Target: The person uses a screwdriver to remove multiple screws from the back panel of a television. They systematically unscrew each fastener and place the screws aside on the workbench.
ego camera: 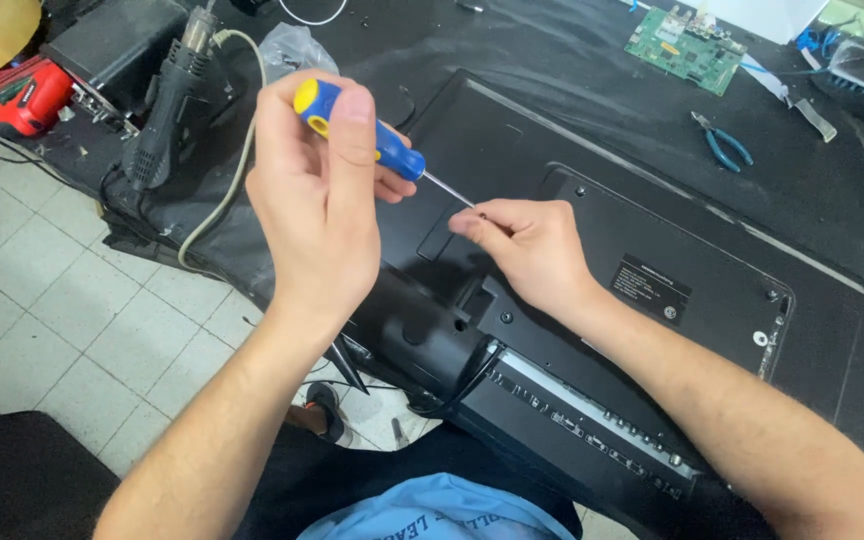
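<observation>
Left hand (317,205): clamped on screwdriver (372,140) handle, raised above television back (592,330).
Right hand (532,250): fingertips pinched at screwdriver tip; contents too small to tell.
Television back: face-down on dark bench (552,50).
Pliers (724,142): on bench, well apart.

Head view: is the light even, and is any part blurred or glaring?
Head view: soft, even light, no hard shadows; the hands, left and right, and the screwdriver are sharp; mild sheen on the black TV back; top right corner washed out.
</observation>
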